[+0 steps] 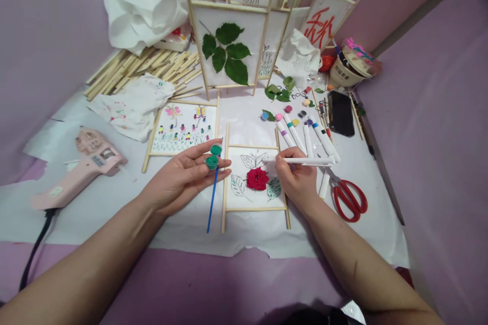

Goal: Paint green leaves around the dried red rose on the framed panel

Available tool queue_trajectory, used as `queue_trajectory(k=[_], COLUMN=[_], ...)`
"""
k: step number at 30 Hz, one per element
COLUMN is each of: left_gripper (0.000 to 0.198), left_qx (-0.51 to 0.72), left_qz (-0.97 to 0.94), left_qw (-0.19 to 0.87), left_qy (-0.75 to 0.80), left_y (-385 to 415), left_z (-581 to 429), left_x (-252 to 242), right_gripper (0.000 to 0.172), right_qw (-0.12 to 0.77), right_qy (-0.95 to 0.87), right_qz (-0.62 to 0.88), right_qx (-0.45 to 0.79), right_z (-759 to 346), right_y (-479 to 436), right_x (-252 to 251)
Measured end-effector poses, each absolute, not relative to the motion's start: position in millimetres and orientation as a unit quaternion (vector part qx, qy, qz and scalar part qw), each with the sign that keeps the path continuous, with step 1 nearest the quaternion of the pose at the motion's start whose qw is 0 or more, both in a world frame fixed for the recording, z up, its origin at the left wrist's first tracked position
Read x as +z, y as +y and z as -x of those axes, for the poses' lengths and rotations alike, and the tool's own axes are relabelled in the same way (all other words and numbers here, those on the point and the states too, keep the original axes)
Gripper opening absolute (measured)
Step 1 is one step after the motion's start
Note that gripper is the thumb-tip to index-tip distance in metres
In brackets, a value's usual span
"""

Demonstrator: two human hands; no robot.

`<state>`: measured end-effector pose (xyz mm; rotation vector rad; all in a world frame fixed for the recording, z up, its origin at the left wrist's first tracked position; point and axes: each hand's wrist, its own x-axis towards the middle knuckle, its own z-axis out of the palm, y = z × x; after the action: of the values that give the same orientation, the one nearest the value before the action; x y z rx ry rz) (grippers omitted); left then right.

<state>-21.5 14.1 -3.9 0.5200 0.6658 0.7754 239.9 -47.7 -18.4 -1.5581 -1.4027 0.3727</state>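
My left hand [190, 172] pinches a small open pot of green paint [212, 163], its flipped-up lid also green inside. A thin blue paintbrush [212, 203] hangs down along the same fingers. Closed around a slim white pen [305, 161], my right hand [297, 175] rests at the right side of a small wooden-stick frame [255, 208]. The pen's tip points left at an outlined leaf drawing [253, 161] on the frame's white sheet. A red rose [257, 179] sits mid-sheet, between an outlined leaf on the left and a green-dabbed leaf [273, 189] on the right.
A pink glue gun [84, 167] lies left, beside a painted frame [183, 129]. Wooden sticks [141, 71] and a leaf panel [229, 51] are behind. Right are markers [292, 134], red-handled scissors [349, 200], a phone [340, 114] and a paper bowl [345, 71].
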Motion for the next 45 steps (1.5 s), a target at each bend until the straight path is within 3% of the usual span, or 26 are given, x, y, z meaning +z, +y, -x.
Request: queue_trajectory(k=[45], left_gripper=[0.044], left_qx=[0.369], left_qz=[-0.25], left_qw=[0.842], left_qy=[0.304], left_y=[13.4], left_z=[21.5], left_x=[-2.9], right_gripper=[0.014], right_qw=[0.467], right_qy=[-0.601], right_qz=[0.624], right_qx=[0.178], right_z=[-239.0], right_y=[-45.2], right_x=[-18.4])
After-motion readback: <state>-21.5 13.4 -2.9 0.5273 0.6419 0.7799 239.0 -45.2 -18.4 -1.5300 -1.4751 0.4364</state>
